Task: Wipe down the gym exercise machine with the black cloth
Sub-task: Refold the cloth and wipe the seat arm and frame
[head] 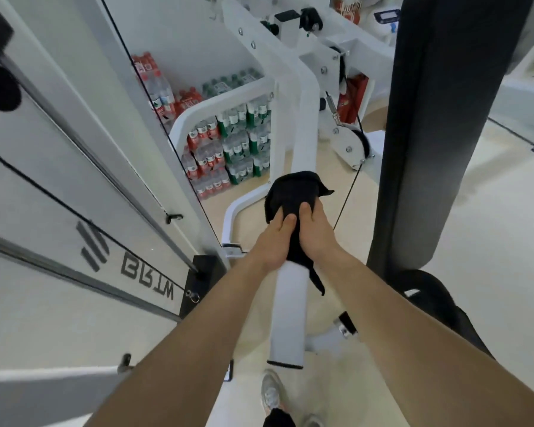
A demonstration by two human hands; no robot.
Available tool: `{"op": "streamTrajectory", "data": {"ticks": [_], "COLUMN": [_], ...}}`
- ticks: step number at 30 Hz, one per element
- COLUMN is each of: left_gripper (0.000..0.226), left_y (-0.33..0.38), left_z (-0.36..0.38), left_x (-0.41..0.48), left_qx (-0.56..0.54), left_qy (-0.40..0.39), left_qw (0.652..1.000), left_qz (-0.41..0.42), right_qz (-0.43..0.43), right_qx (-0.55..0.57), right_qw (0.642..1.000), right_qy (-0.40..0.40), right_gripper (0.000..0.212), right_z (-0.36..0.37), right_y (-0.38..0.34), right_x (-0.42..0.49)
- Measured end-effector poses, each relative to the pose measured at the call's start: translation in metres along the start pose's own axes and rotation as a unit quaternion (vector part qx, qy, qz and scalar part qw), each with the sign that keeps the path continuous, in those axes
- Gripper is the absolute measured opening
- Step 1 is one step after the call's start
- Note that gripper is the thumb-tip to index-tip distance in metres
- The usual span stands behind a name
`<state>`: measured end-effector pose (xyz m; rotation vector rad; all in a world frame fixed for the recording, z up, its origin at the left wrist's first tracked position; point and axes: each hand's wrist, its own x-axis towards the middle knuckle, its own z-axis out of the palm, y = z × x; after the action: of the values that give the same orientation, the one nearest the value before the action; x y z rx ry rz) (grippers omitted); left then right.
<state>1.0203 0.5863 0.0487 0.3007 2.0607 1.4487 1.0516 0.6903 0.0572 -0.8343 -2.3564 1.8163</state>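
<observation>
A white gym machine fills the view, with a white frame beam [289, 315] running from the bottom centre up toward the back. The black cloth [293, 192] is draped over this beam at mid-frame, one corner hanging down its right side. My left hand [273, 241] grips the beam and the cloth from the left, fingers curled over the fabric. My right hand [316, 229] grips the cloth from the right, thumb on top. Both hands sit side by side around the beam.
A tall black upright pad [426, 124] stands right of the beam, with a black seat [429, 297] below it. The white weight-stack cover [74, 241] with guide rods is at left. Stacked packs of bottled water [228, 149] sit behind. A cable and pulley [352, 146] hang nearby.
</observation>
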Motion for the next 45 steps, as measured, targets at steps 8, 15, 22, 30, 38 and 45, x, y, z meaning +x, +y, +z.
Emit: {"op": "streamTrajectory", "data": {"ticks": [8,15,22,30,38,45], "left_gripper": [0.047,0.045,0.062,0.064,0.054,0.037], "left_y": [-0.024,-0.054,-0.048,-0.033,-0.04,-0.066], "left_z": [0.016,0.024,0.014,0.003,0.0,-0.01], "left_x": [-0.094,-0.157,-0.127,-0.077,-0.159,-0.209], "left_qx": [-0.015,-0.037,-0.054,-0.03,0.015,0.149], "left_qy": [0.014,0.027,-0.009,-0.046,-0.104,-0.11], "left_qw": [1.0,0.998,0.997,0.998,0.994,0.981], "left_qz": [-0.015,-0.036,-0.053,-0.019,0.019,0.065], "right_qz": [0.021,0.0,0.014,0.024,-0.027,-0.078], "right_qx": [-0.056,-0.219,-0.149,-0.211,-0.387,-0.405], "right_qw": [0.998,0.976,0.988,0.975,0.919,0.897], "right_qy": [-0.025,0.014,0.032,0.068,0.068,0.162], "right_gripper": [0.052,0.052,0.05,0.042,0.049,0.038], "right_z": [0.005,0.02,0.018,0.015,0.021,0.034], "right_y": [0.017,0.025,0.014,-0.001,0.02,0.055], "right_x": [-0.086,-0.155,-0.13,-0.092,-0.167,-0.249]}}
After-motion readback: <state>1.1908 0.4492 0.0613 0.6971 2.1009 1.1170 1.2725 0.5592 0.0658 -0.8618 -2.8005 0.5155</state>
